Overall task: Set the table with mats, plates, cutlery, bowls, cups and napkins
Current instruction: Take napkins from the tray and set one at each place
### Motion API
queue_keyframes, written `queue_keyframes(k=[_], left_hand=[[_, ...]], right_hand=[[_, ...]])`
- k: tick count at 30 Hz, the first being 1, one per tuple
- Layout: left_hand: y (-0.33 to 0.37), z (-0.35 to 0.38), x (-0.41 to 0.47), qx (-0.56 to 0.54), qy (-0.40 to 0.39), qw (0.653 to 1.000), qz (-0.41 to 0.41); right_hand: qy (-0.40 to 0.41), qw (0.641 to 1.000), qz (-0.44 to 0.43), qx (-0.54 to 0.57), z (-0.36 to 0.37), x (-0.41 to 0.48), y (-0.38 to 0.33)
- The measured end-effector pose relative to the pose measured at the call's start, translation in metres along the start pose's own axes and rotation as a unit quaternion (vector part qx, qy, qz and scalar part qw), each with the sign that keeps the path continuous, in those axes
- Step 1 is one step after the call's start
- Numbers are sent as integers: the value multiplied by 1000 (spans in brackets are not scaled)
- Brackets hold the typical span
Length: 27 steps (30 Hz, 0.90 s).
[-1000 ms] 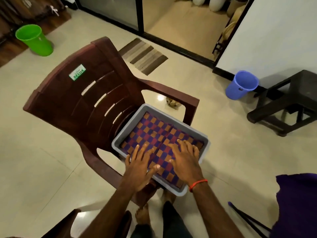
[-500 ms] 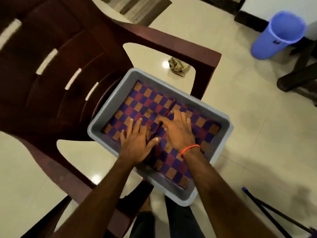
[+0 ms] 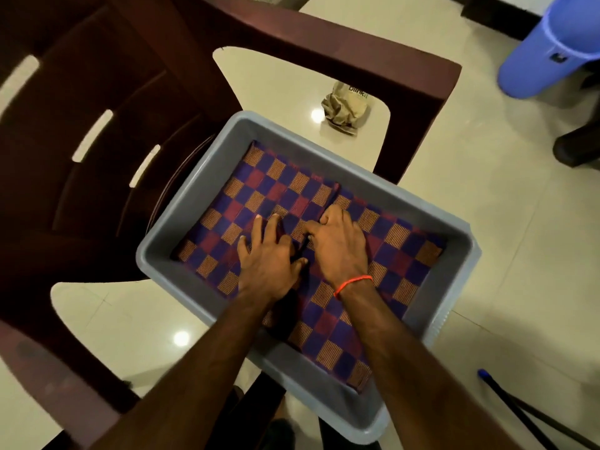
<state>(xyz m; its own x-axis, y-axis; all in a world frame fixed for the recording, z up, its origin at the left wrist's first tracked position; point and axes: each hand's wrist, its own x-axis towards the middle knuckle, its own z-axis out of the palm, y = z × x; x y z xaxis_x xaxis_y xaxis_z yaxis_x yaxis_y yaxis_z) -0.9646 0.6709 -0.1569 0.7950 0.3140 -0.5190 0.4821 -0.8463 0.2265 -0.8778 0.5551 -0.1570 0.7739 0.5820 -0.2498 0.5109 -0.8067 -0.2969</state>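
1 grey tub (image 3: 199,193) sits on the seat of 1 maroon plastic chair (image 3: 97,76). In tub: 2 checked mats (image 3: 269,186), purple/red/orange, side by side, meeting at a seam mid-tub. 2 hands in tub, both at the seam. L hand (image 3: 269,254): fingers straight, flat on the mat in tub's left half. R hand (image 3: 341,248): fingers curled, tips tucked at seam; can't tell if they grasp the mat edge. Glossy cream tile floor (image 3: 487,190). Beyond tub: 1 crumpled paper bag (image 3: 347,108); further out to tub's right, 1 blue bucket (image 3: 545,50).
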Motion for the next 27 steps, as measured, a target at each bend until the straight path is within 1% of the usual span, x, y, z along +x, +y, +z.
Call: queue_keyframes(k=[3, 5, 9, 11, 13, 16, 20, 23, 25, 27], left_hand=[[0, -2, 6, -21, -5, 1000, 13], [0, -7, 6, -58, 5, 998, 32], [-6, -23, 0, -155, 38, 984, 82], [-7, -36, -6, -204, 50, 971, 114], [-1, -56, -17, -245, 53, 960, 125], [13, -93, -40, -268, 52, 954, 127], [25, -149, -72, -314, 51, 935, 155], [38, -196, -102, -367, 40, 917, 152], [44, -226, -124, -423, 19, 895, 139], [54, -256, -148, -483, -10, 866, 128]], right_hand=[[27, 1000, -9, 4, 2, 2, 1], [43, 999, -16, 21, 0, 0, 1], [74, 992, -8, 105, -17, -13, -5], [82, 986, -3, 145, -32, -23, -11], [75, 984, -1, 160, -48, -32, -14], [86, 981, 17, 171, -73, -53, -12], [137, 960, 78, 233, -112, -89, -20], [146, 944, 112, 272, -140, -112, -25], [151, 928, 135, 314, -161, -125, -29], [154, 903, 165, 366, -181, -137, -35]])
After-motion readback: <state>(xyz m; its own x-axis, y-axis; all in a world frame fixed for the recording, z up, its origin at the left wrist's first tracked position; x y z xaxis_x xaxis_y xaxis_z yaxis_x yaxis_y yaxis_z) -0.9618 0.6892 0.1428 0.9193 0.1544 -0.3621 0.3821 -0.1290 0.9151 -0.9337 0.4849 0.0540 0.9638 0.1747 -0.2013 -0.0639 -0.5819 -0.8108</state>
